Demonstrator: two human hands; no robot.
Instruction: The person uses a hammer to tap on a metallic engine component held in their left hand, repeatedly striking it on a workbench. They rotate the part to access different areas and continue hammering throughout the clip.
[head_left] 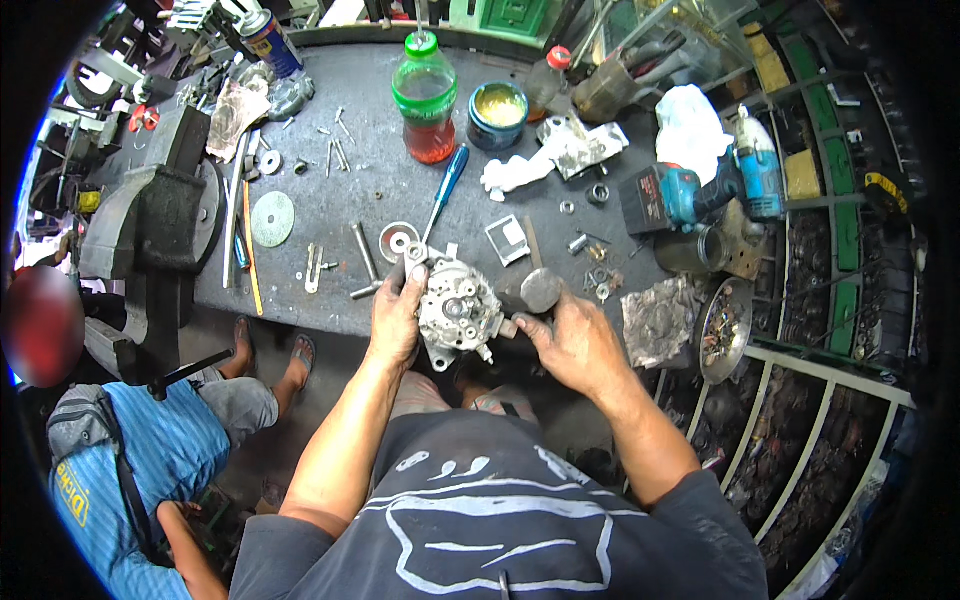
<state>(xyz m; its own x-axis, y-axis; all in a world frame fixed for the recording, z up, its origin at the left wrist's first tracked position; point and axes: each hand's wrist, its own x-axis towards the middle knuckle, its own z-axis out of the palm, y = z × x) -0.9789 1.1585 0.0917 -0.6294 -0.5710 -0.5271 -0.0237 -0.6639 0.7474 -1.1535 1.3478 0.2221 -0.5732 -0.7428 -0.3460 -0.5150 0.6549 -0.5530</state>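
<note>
At the bench's near edge, my left hand is closed on the left side of a grey metal alternator. Its thumb presses near a lug at the top left; its other fingers are mostly hidden. Against the alternator's right side, my right hand is closed round what looks like a hammer, its round dark face turned up and its handle mostly hidden. A blue screwdriver lies just beyond, its tip pointing to the alternator. Left of my left hand are a T-shaped metal bar and a ring-shaped part.
A bench vise stands at the left. Further back are a green-banded bottle of red liquid and an open tub of yellowish grease. A blue cordless drill and a metal bowl sit right. Another person is at lower left.
</note>
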